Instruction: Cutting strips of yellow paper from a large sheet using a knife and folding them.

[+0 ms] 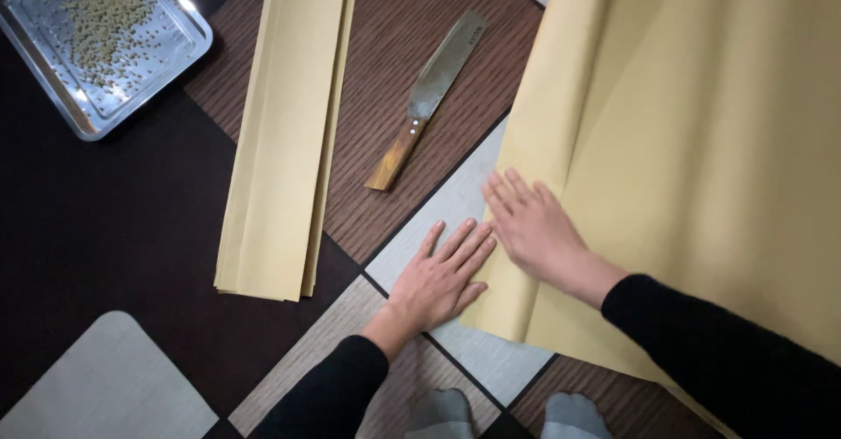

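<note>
Both hands lie flat, fingers spread and gripping nothing: the right hand presses the near corner of the large yellow paper sheet spread on the patterned floor, and the left hand rests just beside that corner, touching its edge. Left of the sheet lie a wooden-handled knife, then a folded paper stack already set aside, judged finished; farther left, a metal tray of small seeds, while the large sheet remains unfolded

Pale yellow paper sheet and folded stack — brown-handled knife — dark wood-grain patchwork floor
</note>
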